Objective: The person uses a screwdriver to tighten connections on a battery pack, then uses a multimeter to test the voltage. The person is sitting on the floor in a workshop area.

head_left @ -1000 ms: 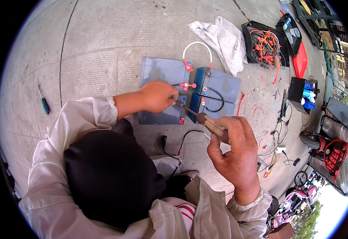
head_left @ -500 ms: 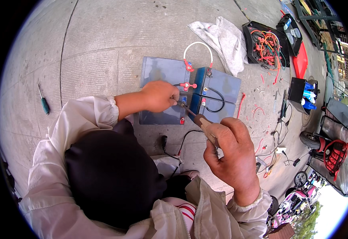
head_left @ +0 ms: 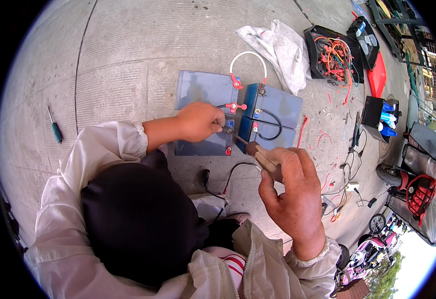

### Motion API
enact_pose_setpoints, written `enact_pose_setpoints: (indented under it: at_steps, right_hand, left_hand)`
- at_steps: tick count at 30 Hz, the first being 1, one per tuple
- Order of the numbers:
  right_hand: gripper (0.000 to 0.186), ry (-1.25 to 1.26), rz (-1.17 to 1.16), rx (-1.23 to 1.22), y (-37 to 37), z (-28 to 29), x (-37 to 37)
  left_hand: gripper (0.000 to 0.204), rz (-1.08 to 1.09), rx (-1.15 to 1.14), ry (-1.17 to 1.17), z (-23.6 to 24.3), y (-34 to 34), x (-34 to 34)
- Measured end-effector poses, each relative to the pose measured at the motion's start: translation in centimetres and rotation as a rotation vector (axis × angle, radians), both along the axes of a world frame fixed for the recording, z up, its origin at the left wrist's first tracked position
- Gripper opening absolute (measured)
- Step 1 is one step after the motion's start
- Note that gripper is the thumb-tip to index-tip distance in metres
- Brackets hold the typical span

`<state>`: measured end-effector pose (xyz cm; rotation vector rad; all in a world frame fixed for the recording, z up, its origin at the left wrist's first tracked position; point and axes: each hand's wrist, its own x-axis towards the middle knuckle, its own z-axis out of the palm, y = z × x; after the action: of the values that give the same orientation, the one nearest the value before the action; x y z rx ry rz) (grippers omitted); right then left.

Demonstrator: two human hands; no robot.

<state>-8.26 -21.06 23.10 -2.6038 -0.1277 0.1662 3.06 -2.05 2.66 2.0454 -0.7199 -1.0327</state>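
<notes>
Gripping your brown-and-tan-handled metal screwdriver [head_left: 264,159]: right hand [head_left: 294,192] | left hand [head_left: 200,122]: curling beside its tip, hold unclear | you're needing straight, steady pressure

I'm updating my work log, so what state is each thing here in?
Brown-handled screwdriver: tip at battery terminal
Right hand: gripping that screwdriver
Left hand: beside that terminal, hold unclear
White cable: arched, joining two batteries
Green screwdriver: lying unheld
Cloth: crumpled
Wire-filled black case: open

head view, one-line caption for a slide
Right hand holding a screwdriver to a terminal on a grey battery, left hand close by.
</notes>
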Motion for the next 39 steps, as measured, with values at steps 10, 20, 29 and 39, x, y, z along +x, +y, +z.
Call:
enact_pose_setpoints:
  at_steps: [10, 20, 29, 39]
  right_hand:
    - [0.048, 0.069, 0.189, -0.019, -0.7, 0.9, 0.3]
    - [0.047, 0.051, 0.139, -0.09, 0.4, 0.3, -0.2]
    - [0.052, 0.038, 0.116, -0.105, 0.4, 0.0, 0.0]
    - [0.047, -0.028, 0.16, -0.151, 0.6, -0.5, 0.4]
  left_hand:
    - [0.015, 0.012, -0.014, 0.053, -0.2, 0.0, 0.0]
    - [0.014, -0.004, 0.017, -0.02, 0.1, -0.2, -0.2]
    - [0.014, 0.028, 0.105, -0.003, 0.7, -0.8, -0.5]
    - [0.011, 0.033, 0.073, -0.172, 0.8, -1.0, -1.2]
